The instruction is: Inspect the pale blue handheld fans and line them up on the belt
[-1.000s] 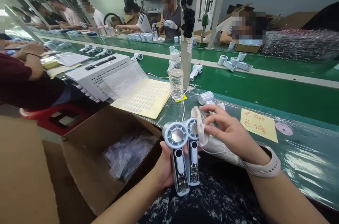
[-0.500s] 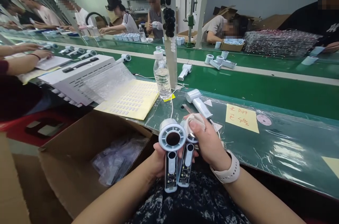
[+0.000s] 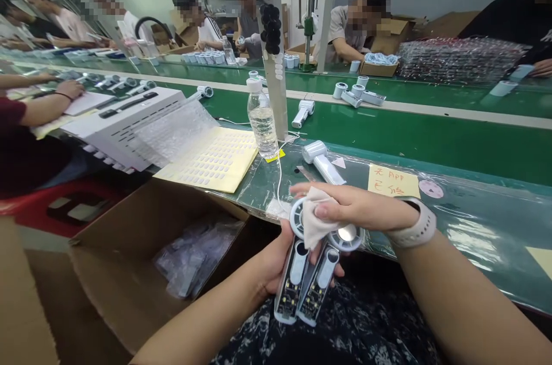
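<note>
The long green belt [image 3: 452, 138] runs across the room beyond the bench [image 3: 487, 215], and an open cardboard box [image 3: 107, 279] gapes below the bench edge, beside the person's left forearm. Above the lap, the left hand [image 3: 276, 264] curls round behind two handheld fans, the left fan [image 3: 297, 267] and the right fan [image 3: 326, 274], gripping both side by side, heads up. The right hand [image 3: 351, 204] is partly closed, fingers stretched out, thumb pinning a white cloth [image 3: 316, 227] over the left fan's head. That cloth has just crossed from the right fan, whose silver disc [image 3: 347, 233] now shows bare; I'd judge the wiping has passed to the left one.
</note>
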`<state>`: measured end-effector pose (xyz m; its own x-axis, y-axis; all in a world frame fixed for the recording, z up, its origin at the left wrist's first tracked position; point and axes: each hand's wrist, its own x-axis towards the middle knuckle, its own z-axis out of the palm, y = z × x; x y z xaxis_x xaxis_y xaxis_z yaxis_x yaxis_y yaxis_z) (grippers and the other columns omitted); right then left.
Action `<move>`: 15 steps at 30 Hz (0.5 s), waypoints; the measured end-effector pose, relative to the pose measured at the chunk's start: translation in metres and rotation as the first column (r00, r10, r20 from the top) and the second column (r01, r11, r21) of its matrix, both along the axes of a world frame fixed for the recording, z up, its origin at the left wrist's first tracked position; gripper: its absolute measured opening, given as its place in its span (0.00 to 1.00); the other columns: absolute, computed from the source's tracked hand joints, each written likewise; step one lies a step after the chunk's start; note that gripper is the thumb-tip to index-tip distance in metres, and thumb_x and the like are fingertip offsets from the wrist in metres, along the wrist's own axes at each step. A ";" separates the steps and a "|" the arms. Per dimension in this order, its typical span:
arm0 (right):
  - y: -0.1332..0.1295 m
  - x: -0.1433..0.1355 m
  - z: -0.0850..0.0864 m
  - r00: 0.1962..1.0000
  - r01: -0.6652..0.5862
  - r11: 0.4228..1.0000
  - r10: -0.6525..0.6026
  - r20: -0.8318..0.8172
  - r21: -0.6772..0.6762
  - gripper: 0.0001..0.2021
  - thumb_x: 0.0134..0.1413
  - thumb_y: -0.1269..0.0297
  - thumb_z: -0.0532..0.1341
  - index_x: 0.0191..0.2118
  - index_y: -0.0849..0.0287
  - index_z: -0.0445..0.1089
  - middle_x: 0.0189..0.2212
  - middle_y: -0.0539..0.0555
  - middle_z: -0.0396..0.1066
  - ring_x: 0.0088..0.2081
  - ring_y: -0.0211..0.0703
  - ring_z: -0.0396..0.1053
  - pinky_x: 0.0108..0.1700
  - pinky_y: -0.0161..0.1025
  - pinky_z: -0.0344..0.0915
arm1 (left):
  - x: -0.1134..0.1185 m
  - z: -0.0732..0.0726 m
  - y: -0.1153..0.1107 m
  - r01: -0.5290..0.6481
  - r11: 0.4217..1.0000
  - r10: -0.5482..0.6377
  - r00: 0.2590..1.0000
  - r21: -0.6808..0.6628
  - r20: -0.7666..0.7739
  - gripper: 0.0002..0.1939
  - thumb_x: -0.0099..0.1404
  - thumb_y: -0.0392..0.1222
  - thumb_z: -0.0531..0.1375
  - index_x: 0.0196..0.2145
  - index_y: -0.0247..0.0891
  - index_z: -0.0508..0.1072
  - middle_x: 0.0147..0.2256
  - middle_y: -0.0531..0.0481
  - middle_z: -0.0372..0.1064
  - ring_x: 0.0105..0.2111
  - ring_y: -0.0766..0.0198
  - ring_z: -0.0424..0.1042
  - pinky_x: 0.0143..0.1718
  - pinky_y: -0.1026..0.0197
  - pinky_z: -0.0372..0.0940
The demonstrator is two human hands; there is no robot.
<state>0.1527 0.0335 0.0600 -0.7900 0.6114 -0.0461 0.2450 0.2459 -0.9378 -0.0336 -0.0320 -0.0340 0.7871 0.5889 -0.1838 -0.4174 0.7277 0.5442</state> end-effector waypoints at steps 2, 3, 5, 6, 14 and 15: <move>0.009 -0.005 -0.003 0.990 -0.142 0.989 0.142 -0.015 -0.051 0.25 0.57 0.59 0.62 0.60 0.57 0.66 0.51 0.55 0.73 0.51 0.48 0.71 0.51 0.41 0.68 | -0.003 -0.002 -0.002 -0.007 1.000 0.007 0.999 0.000 -0.042 0.44 0.43 0.75 0.64 0.39 0.28 0.77 0.36 0.37 0.78 0.33 0.56 0.78 0.33 0.62 0.69; 0.011 -0.009 -0.004 0.985 -0.171 0.984 0.171 -0.012 -0.044 0.24 0.54 0.62 0.65 0.57 0.56 0.68 0.49 0.53 0.74 0.49 0.47 0.72 0.49 0.39 0.68 | -0.004 -0.003 -0.003 -0.022 1.000 0.022 0.998 0.001 -0.060 0.44 0.44 0.74 0.64 0.43 0.29 0.77 0.36 0.37 0.79 0.32 0.56 0.78 0.32 0.62 0.69; 0.012 -0.017 -0.007 0.987 -0.156 0.988 0.156 0.021 0.002 0.21 0.50 0.65 0.68 0.52 0.55 0.72 0.44 0.50 0.75 0.45 0.45 0.73 0.45 0.37 0.68 | -0.007 -0.006 -0.005 -0.066 0.998 0.063 0.994 -0.023 -0.087 0.40 0.49 0.72 0.63 0.43 0.31 0.77 0.34 0.38 0.79 0.30 0.56 0.78 0.30 0.61 0.69; 0.011 -0.022 -0.009 0.991 -0.131 0.991 0.130 0.037 0.017 0.18 0.50 0.64 0.68 0.49 0.54 0.72 0.42 0.50 0.75 0.42 0.45 0.73 0.43 0.37 0.69 | -0.008 -0.007 -0.005 -0.084 0.995 0.079 0.991 -0.052 -0.104 0.36 0.52 0.71 0.62 0.38 0.32 0.78 0.33 0.38 0.79 0.29 0.57 0.78 0.30 0.62 0.69; 0.023 -0.058 -0.019 0.969 0.200 0.940 -0.232 0.087 0.276 0.27 0.68 0.45 0.44 0.31 0.58 0.70 0.31 0.56 0.75 0.33 0.47 0.72 0.38 0.44 0.67 | -0.012 -0.012 -0.003 -0.210 0.976 0.208 0.977 -0.056 -0.039 0.36 0.50 0.76 0.59 0.24 0.34 0.71 0.40 0.36 0.78 0.34 0.55 0.78 0.36 0.58 0.70; 0.030 -0.056 -0.019 0.952 0.271 0.918 -0.300 0.062 0.289 0.28 0.68 0.43 0.42 0.35 0.58 0.71 0.34 0.58 0.76 0.36 0.49 0.73 0.40 0.46 0.68 | -0.012 -0.010 -0.002 -0.221 0.975 0.220 0.975 -0.025 -0.017 0.37 0.48 0.77 0.59 0.24 0.34 0.71 0.40 0.36 0.77 0.35 0.55 0.78 0.38 0.58 0.70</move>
